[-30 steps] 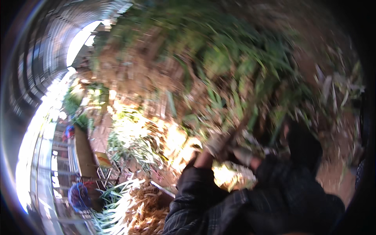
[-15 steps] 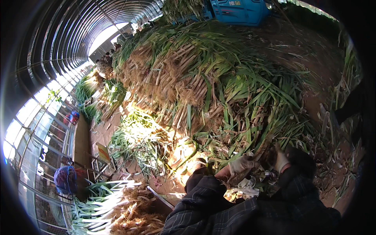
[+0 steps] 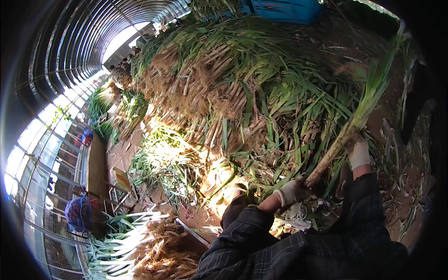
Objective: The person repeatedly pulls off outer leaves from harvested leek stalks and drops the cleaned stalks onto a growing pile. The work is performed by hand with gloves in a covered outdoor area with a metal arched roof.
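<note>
A single long leek [image 3: 337,148] stretches at a slant in front of me, its brownish lower stalk toward my lap and its green leaves up to the right. My left hand [image 3: 292,192], in a pale glove, is closed round the root end. Higher on the stalk, where the leaves begin, my gloved right hand [image 3: 358,151] grips it. Just beyond my hands lies a big heap of leeks [image 3: 210,79], with roots and dirty stalks facing left and leaves to the right. Peeled scraps [image 3: 294,219] lie below my left hand.
At the lower left, leeks with bright white stalks [image 3: 126,238] are stacked with roots toward me. Loose green leaves [image 3: 163,158] cover sunlit ground. A small folding stand [image 3: 122,179], a blue net bundle [image 3: 78,214] and a metal frame wall are left. A blue vehicle [image 3: 284,10] stands behind the heap.
A leek now rises between my hands. My right hand has moved up and to the right along it, while my left hand has shifted slightly and stays low.
</note>
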`<state>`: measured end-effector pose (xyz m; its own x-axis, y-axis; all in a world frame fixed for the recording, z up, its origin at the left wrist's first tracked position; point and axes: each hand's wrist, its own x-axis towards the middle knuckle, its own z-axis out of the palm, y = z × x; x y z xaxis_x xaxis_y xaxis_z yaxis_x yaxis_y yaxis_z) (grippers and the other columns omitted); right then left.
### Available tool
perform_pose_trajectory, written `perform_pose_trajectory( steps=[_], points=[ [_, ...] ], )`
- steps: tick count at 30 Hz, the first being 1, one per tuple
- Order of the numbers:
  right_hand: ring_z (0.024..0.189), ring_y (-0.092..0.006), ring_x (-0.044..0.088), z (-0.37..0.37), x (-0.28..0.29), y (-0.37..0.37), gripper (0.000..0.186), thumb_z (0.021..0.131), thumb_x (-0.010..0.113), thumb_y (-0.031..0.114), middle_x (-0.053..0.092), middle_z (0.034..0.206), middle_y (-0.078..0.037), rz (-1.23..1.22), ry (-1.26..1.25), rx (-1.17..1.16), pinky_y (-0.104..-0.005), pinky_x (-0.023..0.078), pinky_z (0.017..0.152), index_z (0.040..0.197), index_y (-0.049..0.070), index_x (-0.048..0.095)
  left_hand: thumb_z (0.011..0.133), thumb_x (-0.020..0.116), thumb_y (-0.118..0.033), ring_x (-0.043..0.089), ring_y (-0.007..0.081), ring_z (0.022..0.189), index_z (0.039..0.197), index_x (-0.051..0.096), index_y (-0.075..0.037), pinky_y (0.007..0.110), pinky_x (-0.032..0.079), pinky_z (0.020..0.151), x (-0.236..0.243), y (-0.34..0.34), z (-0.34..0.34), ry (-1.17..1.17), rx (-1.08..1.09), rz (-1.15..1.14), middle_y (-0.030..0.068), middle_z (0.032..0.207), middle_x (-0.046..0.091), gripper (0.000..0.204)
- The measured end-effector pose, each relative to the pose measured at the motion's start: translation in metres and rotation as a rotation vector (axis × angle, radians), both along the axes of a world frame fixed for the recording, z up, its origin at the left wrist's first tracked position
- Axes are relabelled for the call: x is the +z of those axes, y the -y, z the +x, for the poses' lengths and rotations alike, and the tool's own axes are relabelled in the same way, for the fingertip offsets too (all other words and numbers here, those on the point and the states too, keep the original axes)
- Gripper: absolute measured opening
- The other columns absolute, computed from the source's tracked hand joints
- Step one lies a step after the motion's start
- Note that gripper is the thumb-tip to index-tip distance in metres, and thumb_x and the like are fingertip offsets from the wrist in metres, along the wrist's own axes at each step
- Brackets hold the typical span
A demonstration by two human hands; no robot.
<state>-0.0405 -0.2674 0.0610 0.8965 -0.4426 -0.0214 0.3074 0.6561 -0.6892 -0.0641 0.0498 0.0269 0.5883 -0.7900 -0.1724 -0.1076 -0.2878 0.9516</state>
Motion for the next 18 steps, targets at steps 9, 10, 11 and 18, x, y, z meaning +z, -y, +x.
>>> perform_pose_trajectory(
  steps=[9,10,11,18],
  points=[
    [0.098,-0.0219,0.066,0.04,0.049,0.017,0.049,0.091,0.07,0.027,0.063,0.114,-0.008,-0.434,-0.014,-0.06,-0.0381,0.059,0.073,0.13,0.004,0.052,0.085,0.065,-0.058,0.068,0.0353,0.091,0.116,0.064,-0.002,0.04,0.053,0.078,0.011,-0.01,0.023,0.301,0.541,0.324,0.0197,0.097,0.071,0.064],
    [0.098,-0.0222,0.066,0.043,0.045,0.017,0.047,0.091,0.07,0.027,0.063,0.114,-0.007,-0.367,0.054,0.001,-0.0387,0.059,0.074,0.129,0.004,0.053,0.085,0.066,-0.057,0.069,0.0337,0.092,0.117,0.064,-0.002,0.04,0.053,0.079,0.013,-0.009,0.024,0.3,0.535,0.41,0.0189,0.097,0.071,0.064],
    [0.098,-0.0225,0.066,0.046,0.039,0.017,0.046,0.091,0.07,0.026,0.063,0.114,-0.007,-0.265,0.096,0.024,-0.0394,0.058,0.074,0.128,0.004,0.054,0.085,0.067,-0.056,0.069,0.0303,0.091,0.115,0.063,0.0,0.038,0.053,0.077,0.013,-0.008,0.026,0.286,0.527,0.453,0.0183,0.096,0.072,0.063],
    [0.099,-0.0253,0.066,0.052,0.005,0.045,0.04,0.09,0.069,0.022,0.065,0.111,-0.01,0.026,0.214,0.075,-0.0409,0.055,0.079,0.123,0.002,0.058,0.084,0.07,-0.052,0.065,0.0334,0.069,0.092,0.064,-0.001,0.041,0.049,0.064,-0.029,0.007,0.043,0.158,0.584,0.328,0.018,0.079,0.069,0.052]
  ],
)
